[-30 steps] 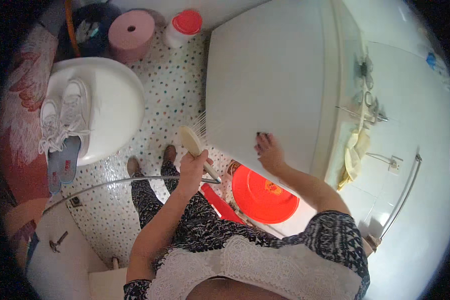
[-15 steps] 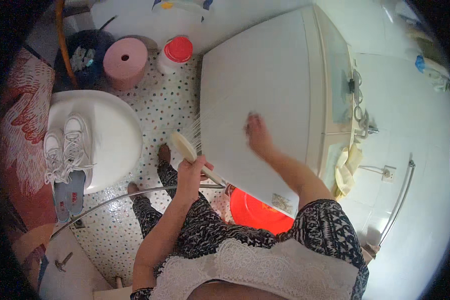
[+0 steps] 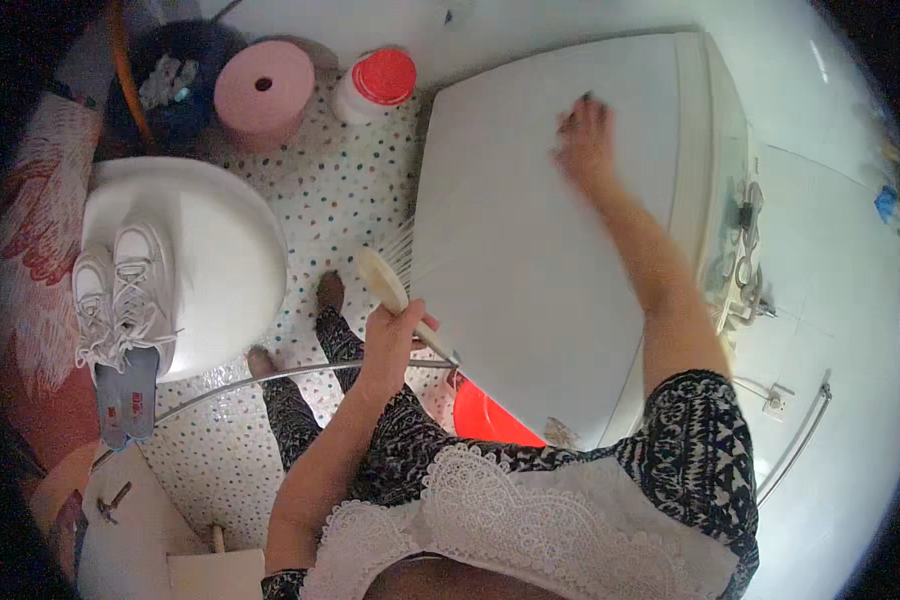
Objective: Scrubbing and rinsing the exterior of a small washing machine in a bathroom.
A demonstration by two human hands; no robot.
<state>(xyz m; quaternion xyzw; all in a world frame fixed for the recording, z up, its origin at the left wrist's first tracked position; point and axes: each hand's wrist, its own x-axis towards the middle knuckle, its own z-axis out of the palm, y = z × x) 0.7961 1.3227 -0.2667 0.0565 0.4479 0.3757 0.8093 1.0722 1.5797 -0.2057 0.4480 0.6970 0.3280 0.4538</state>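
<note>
Red printing marks the ends of the grey insoles (image 3: 127, 385) at the left of the frame; it is small. A pale brown label (image 3: 560, 432) sits near the lower corner of the white box-shaped appliance (image 3: 525, 240), its details too blurred to make out.

The left grip (image 3: 391, 335), at the centre of the frame, is closed around the handle of a cream shower head (image 3: 382, 280). Fine jets of water leave its face toward the appliance's left edge, and a silver hose (image 3: 295, 369) curves away from the handle to the lower left. The right grip (image 3: 588, 150) is over the appliance's flat top, in the upper right of centre; it is blurred, so I cannot tell how far open it is or whether it holds anything.

At the upper left, a dark blue bin (image 3: 195, 45) has crumpled whitish pieces (image 3: 168, 82) in it. Beside it stand a pink roll (image 3: 270, 100) and a white tub (image 3: 355, 105) capped with a red lid (image 3: 384, 76). White laced shoes (image 3: 135, 285) rest on a rounded white seat (image 3: 225, 270), the insoles just below them. A red basin (image 3: 492, 418), partly hidden, shows below the appliance; its inside cannot be judged.
</note>
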